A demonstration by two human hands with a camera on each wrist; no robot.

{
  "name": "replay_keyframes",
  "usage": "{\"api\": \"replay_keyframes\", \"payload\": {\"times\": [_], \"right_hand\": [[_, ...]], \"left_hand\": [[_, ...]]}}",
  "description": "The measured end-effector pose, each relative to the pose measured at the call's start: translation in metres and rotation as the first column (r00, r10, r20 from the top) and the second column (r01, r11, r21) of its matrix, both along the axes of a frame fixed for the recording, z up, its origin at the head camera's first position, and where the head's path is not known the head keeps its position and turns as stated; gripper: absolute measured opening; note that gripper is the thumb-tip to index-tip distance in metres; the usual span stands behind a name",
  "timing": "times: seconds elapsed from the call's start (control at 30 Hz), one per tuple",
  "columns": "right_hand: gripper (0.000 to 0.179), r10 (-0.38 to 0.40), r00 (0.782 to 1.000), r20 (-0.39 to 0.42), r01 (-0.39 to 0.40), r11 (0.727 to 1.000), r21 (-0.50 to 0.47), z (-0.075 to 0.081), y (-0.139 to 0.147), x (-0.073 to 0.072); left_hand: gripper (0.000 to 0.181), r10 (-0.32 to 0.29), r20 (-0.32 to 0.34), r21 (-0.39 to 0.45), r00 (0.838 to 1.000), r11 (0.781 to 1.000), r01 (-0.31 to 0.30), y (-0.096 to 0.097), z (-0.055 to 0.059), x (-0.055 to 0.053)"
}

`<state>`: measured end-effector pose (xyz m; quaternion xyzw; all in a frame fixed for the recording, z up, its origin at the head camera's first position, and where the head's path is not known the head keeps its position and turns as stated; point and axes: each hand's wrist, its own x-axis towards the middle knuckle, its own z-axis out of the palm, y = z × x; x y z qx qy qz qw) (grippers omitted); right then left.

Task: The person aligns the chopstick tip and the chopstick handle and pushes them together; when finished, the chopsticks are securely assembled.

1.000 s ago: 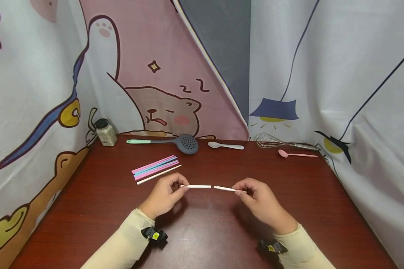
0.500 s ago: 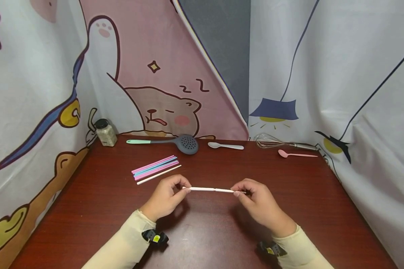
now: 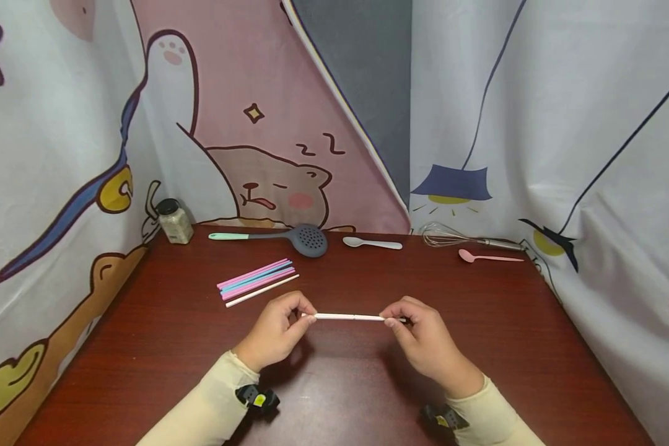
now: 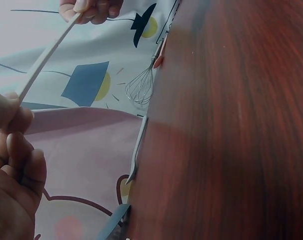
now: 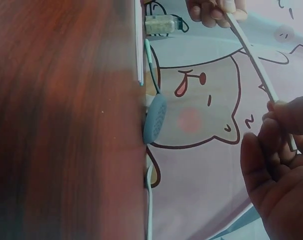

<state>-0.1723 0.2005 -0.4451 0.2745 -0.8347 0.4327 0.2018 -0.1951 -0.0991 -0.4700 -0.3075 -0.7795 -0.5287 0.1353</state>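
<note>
My left hand (image 3: 277,325) pinches one white straw piece (image 3: 334,316) between thumb and forefinger. My right hand (image 3: 426,341) pinches another white straw piece (image 3: 370,318) the same way, its outer end poking out past the fingers. The two pieces meet end to end in a nearly straight line, with a thin dark seam midway between the hands. Both are held up above the table. In the left wrist view, they read as one long white stick (image 4: 46,55) running from hand to hand; the right wrist view shows the same stick (image 5: 251,55) slanting down into the right fingers.
Several pink and blue straws (image 3: 256,279) and a white straw (image 3: 262,291) lie beyond the left hand. Along the table's back edge are a jar (image 3: 175,223), a slotted skimmer (image 3: 310,240), a pale spoon (image 3: 372,243), a whisk (image 3: 451,236) and a pink spoon (image 3: 490,256).
The gap between the two white straw pieces has closed, and their ends now meet. My hands have come slightly nearer each other, gripping throughout.
</note>
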Motion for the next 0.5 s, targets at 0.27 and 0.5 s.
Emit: {"api": "replay_keyframes", "payload": {"times": [0.27, 0.5], "right_hand": [[0.023, 0.036, 0.999, -0.028, -0.036, 0.999, -0.024, -0.0028, -0.0039, 0.0016], [0.025, 0.011, 0.999, -0.037, -0.012, 0.999, -0.032, -0.0052, -0.0037, 0.0000]], "left_hand": [[0.015, 0.005, -0.004, -0.010, 1.000, 1.000, -0.005, -0.0015, -0.0015, 0.0017], [0.016, 0.021, -0.009, -0.022, 1.000, 1.000, -0.021, 0.0013, -0.0016, 0.0023]]}}
